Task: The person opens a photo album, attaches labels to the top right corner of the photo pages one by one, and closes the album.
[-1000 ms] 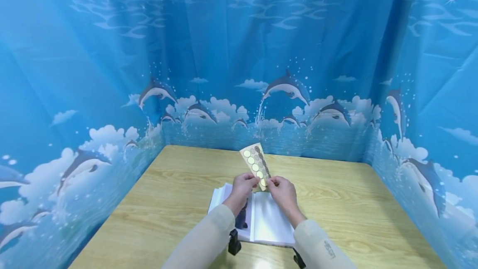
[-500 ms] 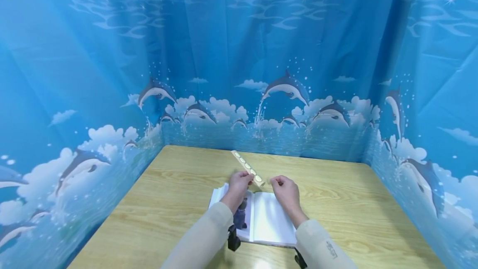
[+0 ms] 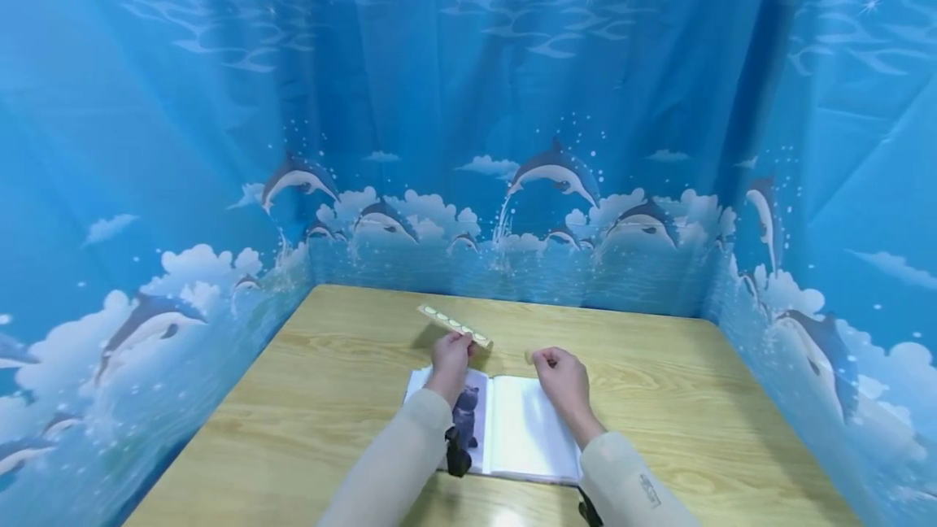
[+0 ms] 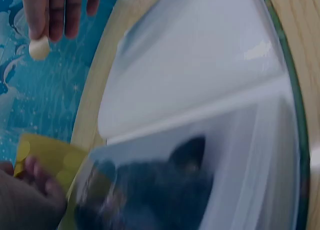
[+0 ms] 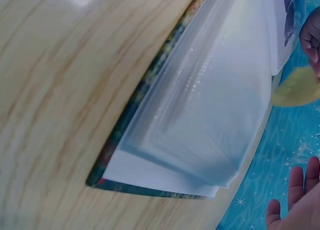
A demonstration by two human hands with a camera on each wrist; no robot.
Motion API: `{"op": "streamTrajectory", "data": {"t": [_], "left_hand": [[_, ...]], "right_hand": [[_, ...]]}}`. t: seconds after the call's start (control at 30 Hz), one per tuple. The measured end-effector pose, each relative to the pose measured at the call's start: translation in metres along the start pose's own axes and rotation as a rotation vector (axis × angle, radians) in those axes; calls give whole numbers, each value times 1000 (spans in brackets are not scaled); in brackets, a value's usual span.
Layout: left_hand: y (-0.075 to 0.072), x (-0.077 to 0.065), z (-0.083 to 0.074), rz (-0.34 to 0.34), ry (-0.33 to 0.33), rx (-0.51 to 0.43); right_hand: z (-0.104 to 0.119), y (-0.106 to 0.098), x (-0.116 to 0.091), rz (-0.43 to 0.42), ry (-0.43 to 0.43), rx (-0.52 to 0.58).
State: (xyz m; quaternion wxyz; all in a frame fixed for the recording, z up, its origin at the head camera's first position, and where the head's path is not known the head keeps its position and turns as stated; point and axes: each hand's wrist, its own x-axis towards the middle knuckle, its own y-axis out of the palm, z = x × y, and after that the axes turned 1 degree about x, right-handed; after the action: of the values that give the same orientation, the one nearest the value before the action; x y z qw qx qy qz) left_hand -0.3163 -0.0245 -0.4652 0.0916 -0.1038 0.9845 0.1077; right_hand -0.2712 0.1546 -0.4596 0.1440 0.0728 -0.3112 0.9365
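Note:
My left hand holds a sheet of round stickers above the table, just beyond the album's far edge. The sheet is tilted so its face shows as a narrow strip. My right hand pinches one round pale sticker between thumb and fingertip, apart from the sheet. Below both hands lies an open photo album. Its left page carries a picture of a dark, cat-like animal, partly covered by my left arm. The right page looks plain white under clear sleeves.
The wooden table extends around the album on all sides. A blue curtain printed with dolphins hangs behind the table and along both sides. Black straps with wrist cameras sit near the album's front edge.
The right hand has come away from the sheet with a round sticker. My left hand has moved left and lowered, tilting the sheet flatter and away to the left.

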Motion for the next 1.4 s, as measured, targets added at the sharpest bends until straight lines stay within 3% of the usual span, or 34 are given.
{"op": "streamTrajectory", "data": {"t": [0.1,0.17,0.3,0.43,0.7,0.97,1.2,1.4], "left_hand": [[-7,4,0,101,-115,108],[-10,4,-1,165,-152,177],[-13,4,-2,192,-129,232],[-16,6,1,177,-84,299],[-27,-3,2,255,191,664],[-37,-22,1,343,340,1051],[-53,-38,5,425,527,1423],[-70,-51,11,468,647,1578]], "right_hand": [[0,1,-1,9,4,-3],[0,2,-1,14,4,-6],[-1,3,-1,24,9,-15],[-2,6,-2,33,10,-20],[-3,11,-2,34,1,-25],[-3,15,-4,42,-20,-54],[-1,21,-6,48,-42,-76],[0,25,-5,61,-73,-92]]}}
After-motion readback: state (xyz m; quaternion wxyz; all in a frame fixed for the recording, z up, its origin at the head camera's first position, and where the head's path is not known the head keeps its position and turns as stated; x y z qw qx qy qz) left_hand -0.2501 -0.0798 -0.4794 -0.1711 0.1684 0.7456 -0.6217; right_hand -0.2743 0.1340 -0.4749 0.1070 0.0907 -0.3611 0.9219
